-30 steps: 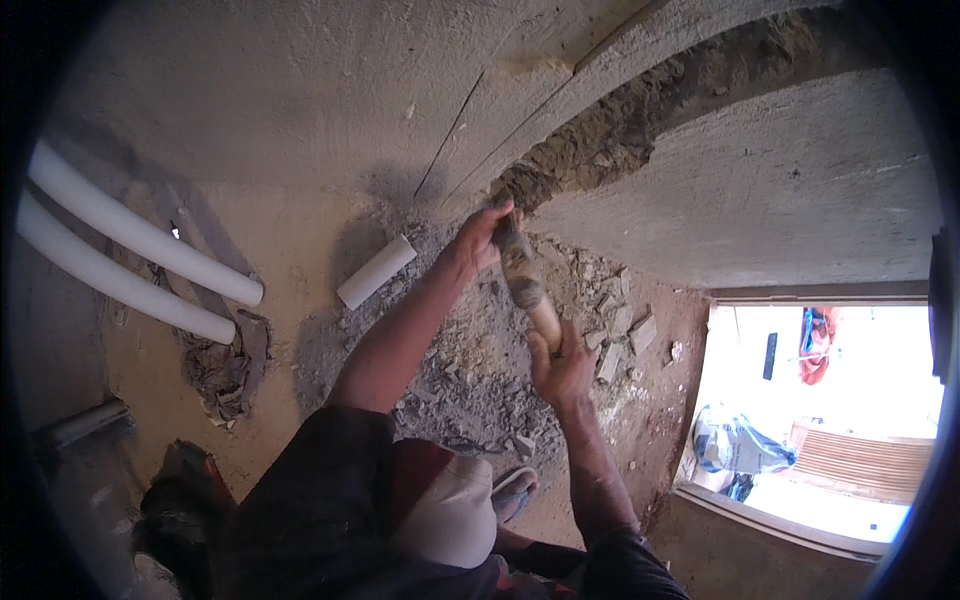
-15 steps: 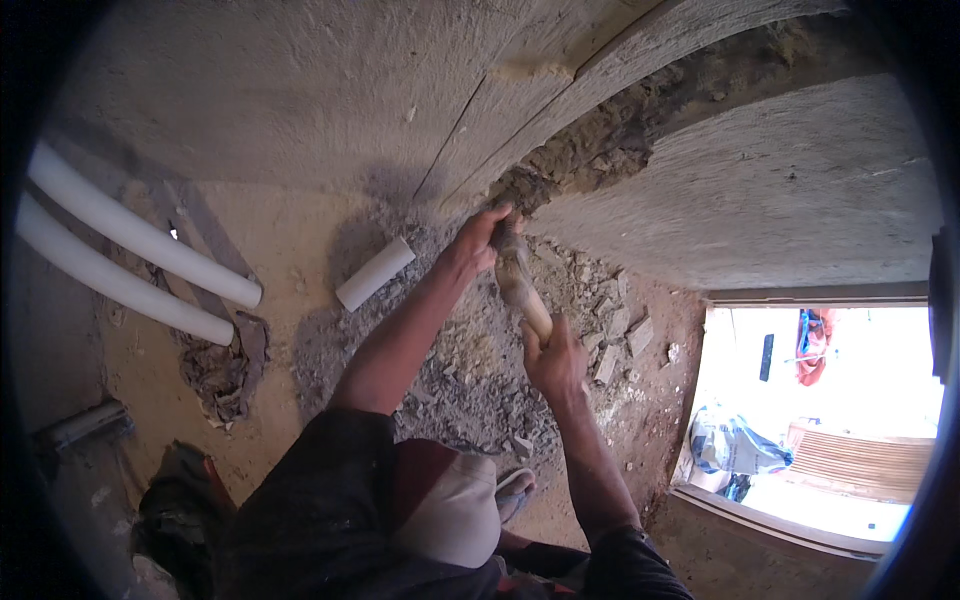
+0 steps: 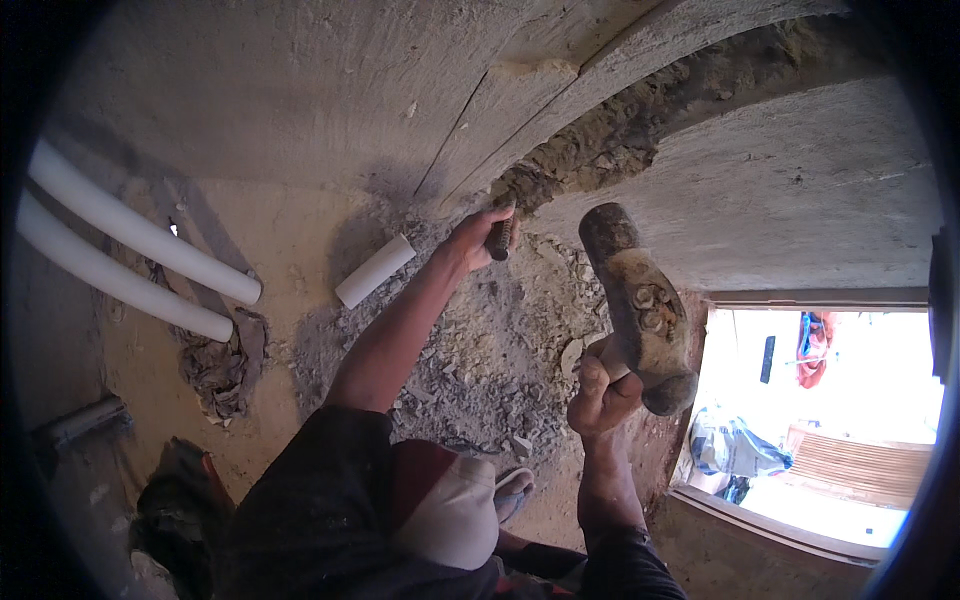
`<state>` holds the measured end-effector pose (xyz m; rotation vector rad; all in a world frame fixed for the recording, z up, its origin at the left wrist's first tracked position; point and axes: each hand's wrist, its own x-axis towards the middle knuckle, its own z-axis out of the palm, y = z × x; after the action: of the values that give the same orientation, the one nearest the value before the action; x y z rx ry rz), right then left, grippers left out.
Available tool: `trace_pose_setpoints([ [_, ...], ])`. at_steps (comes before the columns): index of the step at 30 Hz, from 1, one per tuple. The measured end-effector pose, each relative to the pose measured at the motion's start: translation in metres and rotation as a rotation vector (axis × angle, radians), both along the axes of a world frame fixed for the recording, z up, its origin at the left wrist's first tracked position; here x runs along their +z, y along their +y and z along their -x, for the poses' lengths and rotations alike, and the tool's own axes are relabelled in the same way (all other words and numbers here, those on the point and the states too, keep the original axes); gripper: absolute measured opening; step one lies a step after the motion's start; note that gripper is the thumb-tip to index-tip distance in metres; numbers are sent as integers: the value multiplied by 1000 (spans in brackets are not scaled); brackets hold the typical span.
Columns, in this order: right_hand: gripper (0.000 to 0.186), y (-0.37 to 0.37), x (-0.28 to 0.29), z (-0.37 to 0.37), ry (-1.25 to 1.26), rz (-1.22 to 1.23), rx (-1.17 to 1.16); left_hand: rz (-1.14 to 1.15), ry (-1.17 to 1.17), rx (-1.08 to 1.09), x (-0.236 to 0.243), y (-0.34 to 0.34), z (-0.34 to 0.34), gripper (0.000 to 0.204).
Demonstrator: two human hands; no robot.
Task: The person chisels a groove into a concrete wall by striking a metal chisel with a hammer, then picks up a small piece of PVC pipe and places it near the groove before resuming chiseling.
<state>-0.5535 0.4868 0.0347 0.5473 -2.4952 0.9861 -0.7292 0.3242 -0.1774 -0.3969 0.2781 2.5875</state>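
My left hand (image 3: 474,238) grips a short dark chisel (image 3: 501,236) whose tip is set at the lower end of a rough channel (image 3: 640,125) cut in the plastered wall. In my right hand (image 3: 602,392) is a heavy hammer; its big dusty head (image 3: 640,305) is raised close to the camera, well back from the chisel. Broken plaster rubble (image 3: 490,345) lies heaped on the floor under both hands.
Two long white pipes (image 3: 140,255) lie at the left, and a short white pipe piece (image 3: 374,270) rests near the rubble. A crumpled rag (image 3: 215,365) sits below the pipes. A bright window opening (image 3: 810,420) is at the lower right. My bent knee (image 3: 440,505) fills the bottom centre.
The hammer head, down on the chisel a second ago, has swung up and back toward the camera. My left hand has kept the chisel at the channel.
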Motion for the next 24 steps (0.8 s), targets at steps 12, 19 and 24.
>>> trace_pose_setpoints([
  [12,33,34,-80,4,-71,-346,78,19,-31,28,17,8,-2,17],
  [19,23,15,-47,7,-270,-284,-93,67,166,-30,-13,2,5,19],
  [24,25,13,-22,1,158,18,153,-30,-43,53,-1,8,8,18],
])
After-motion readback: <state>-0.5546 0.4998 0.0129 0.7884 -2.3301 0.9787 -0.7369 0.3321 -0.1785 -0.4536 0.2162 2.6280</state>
